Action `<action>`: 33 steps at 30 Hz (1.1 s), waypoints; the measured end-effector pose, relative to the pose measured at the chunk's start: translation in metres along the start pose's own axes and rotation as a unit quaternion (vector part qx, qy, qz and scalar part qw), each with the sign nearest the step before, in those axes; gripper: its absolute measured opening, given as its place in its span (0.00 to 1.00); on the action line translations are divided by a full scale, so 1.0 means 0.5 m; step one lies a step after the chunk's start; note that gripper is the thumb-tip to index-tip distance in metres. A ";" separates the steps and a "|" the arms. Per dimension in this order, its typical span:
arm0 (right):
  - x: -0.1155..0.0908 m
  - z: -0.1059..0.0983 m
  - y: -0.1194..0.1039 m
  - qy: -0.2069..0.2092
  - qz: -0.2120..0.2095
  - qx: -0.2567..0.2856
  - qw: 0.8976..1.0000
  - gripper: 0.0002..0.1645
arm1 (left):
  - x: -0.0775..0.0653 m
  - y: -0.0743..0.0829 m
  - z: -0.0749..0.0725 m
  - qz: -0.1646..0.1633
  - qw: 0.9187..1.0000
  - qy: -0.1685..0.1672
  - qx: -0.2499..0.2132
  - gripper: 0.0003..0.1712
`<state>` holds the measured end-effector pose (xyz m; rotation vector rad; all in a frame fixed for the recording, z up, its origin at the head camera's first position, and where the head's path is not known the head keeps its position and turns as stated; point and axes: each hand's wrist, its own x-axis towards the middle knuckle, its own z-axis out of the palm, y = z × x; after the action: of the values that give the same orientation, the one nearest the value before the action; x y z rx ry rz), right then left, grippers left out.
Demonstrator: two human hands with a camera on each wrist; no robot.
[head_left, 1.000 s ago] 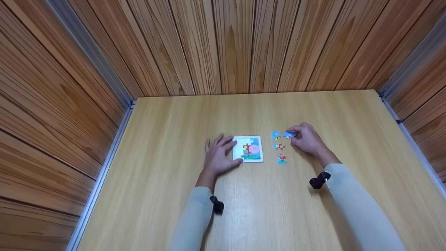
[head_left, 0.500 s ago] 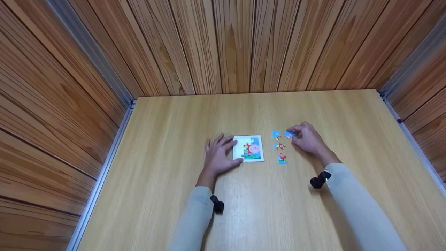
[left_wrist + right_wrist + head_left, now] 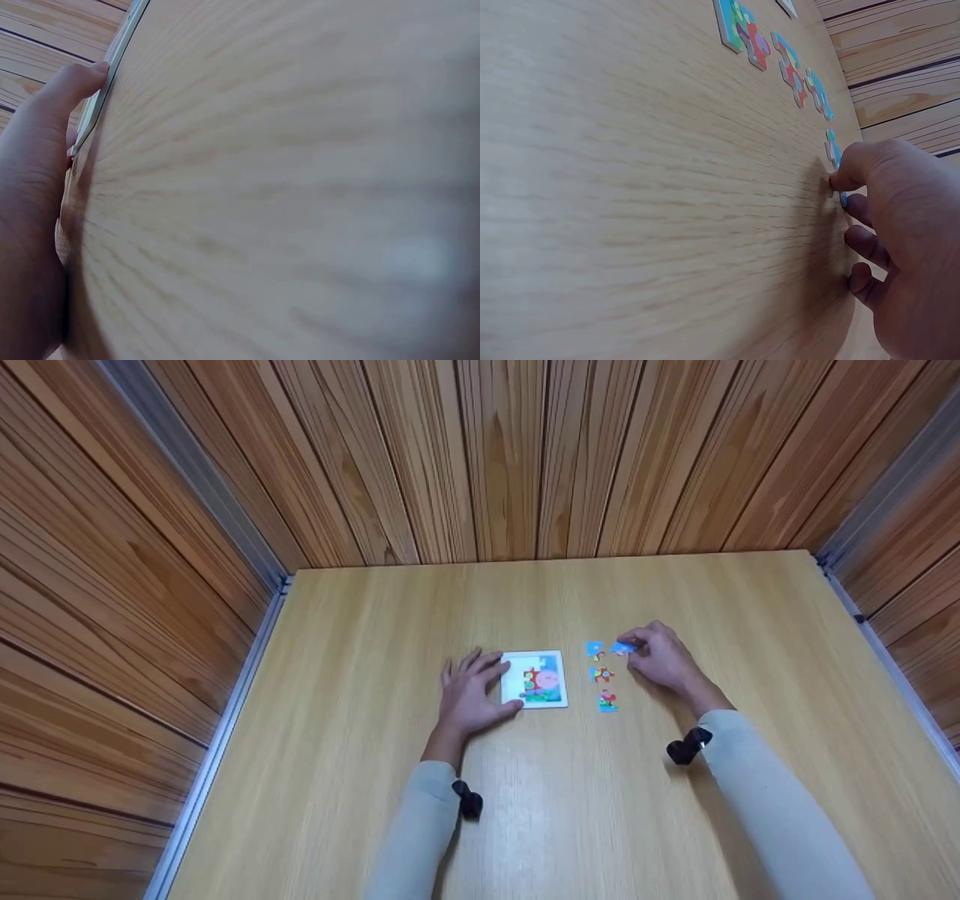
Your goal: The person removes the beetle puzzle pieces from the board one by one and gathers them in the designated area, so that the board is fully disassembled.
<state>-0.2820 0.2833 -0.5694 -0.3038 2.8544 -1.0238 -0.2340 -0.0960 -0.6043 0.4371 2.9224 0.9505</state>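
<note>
In the head view my left hand (image 3: 472, 696) lies spread at the left side of a white puzzle tray (image 3: 511, 682), thumb on its near edge and fingertips over its left edge. Part of a picture with a pink face fills the tray's right side. My right hand (image 3: 662, 660) pinches a blue puzzle piece (image 3: 622, 648) low over the table, thumb and forefinger at its right end. Left of it, three pieces form a column: a blue one (image 3: 594, 648), a red-and-yellow one (image 3: 601, 674) and a red-and-green one (image 3: 607, 702). Fingers hide part of the pinched piece.
The light wood table (image 3: 360, 735) reaches back to a wall of wooden planks (image 3: 502, 457). Metal rails (image 3: 217, 727) run along its sides. A black wrist camera (image 3: 469, 801) sits at the left cuff, another at the right.
Almost nothing differs. My right hand stays at the blue piece, and my left hand keeps its place on the tray.
</note>
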 end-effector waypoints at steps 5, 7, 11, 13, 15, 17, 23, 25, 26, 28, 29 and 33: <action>0.001 -0.003 -0.004 -0.005 0.004 0.006 1.000 0.23 | 0.000 0.001 0.000 -0.002 1.000 -0.002 0.003 0.49; 0.001 -0.006 -0.005 -0.005 0.003 0.006 1.000 0.23 | -0.001 0.001 0.001 -0.003 1.000 -0.004 0.003 0.50; -0.002 -0.013 -0.009 -0.003 0.000 0.003 1.000 0.23 | 0.000 0.000 0.001 -0.003 1.000 -0.005 -0.001 0.50; -0.004 -0.015 -0.013 -0.004 -0.002 0.001 1.000 0.23 | 0.000 -0.001 0.002 -0.002 1.000 -0.004 -0.003 0.50; -0.007 -0.016 -0.018 -0.006 -0.004 -0.001 1.000 0.22 | 0.001 -0.002 0.002 -0.002 1.000 -0.002 -0.004 0.50; -0.008 -0.014 -0.022 -0.007 -0.007 -0.008 1.000 0.22 | 0.001 -0.003 0.002 -0.003 1.000 -0.003 -0.004 0.50; -0.015 0.003 -0.040 -0.010 -0.030 -0.024 0.999 0.20 | 0.002 -0.005 0.003 -0.001 1.000 0.000 -0.005 0.49; -0.016 0.008 -0.047 -0.014 -0.030 -0.026 0.999 0.20 | 0.001 -0.005 0.002 0.000 1.000 0.001 -0.008 0.49; -0.016 0.010 -0.051 -0.015 -0.028 -0.028 0.999 0.20 | 0.001 -0.005 0.002 0.000 1.000 0.001 -0.008 0.49; -0.016 0.014 -0.058 -0.018 -0.031 -0.032 0.999 0.20 | 0.001 -0.004 0.002 0.001 1.000 0.000 -0.011 0.49; -0.016 0.016 -0.062 -0.018 -0.033 -0.034 0.999 0.19 | 0.001 -0.003 0.001 0.001 1.000 0.000 -0.011 0.49; -0.016 0.024 -0.075 -0.020 -0.049 -0.036 0.998 0.18 | 0.002 -0.003 0.001 0.002 1.000 0.000 -0.007 0.49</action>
<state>-0.2666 0.2495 -0.5546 -0.4684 2.8708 -0.9216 -0.2350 -0.0965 -0.6054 0.4418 2.9145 0.9694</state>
